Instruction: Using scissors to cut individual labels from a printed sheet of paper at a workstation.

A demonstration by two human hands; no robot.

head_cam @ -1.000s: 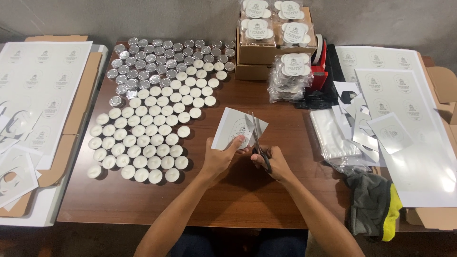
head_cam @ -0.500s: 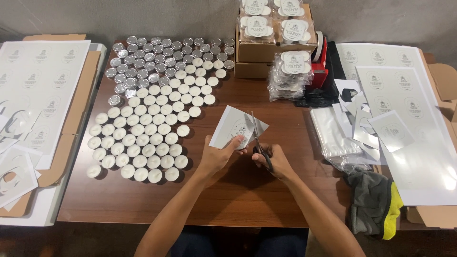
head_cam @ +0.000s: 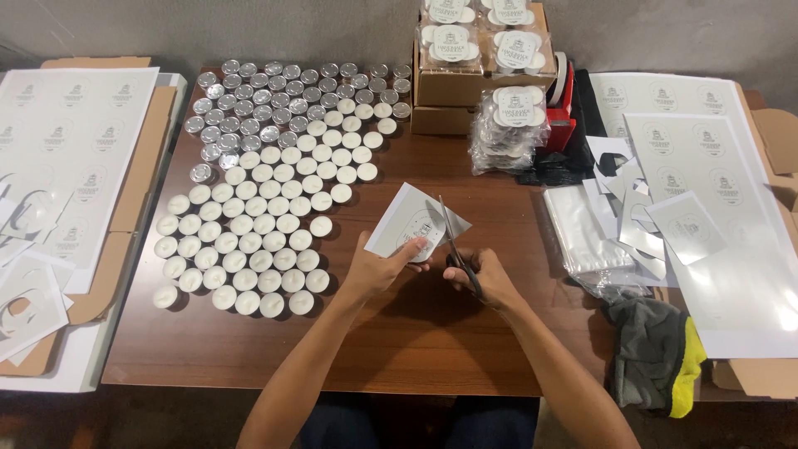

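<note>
Left hand pinches label paper; right hand grips scissors, blades since advanced toward 12 o'clock; cut progressing.

Scissors blades sit a bit further along the paper square; right hand shifted slightly right, left hand turned the paper slightly.

Both bare forearms reach in from the bottom edge and converge at the middle. The left hand is pinched shut, thumb pressed over curled fingers. The right hand is curled in a closed grip, knuckles up, just beside the left.
</note>
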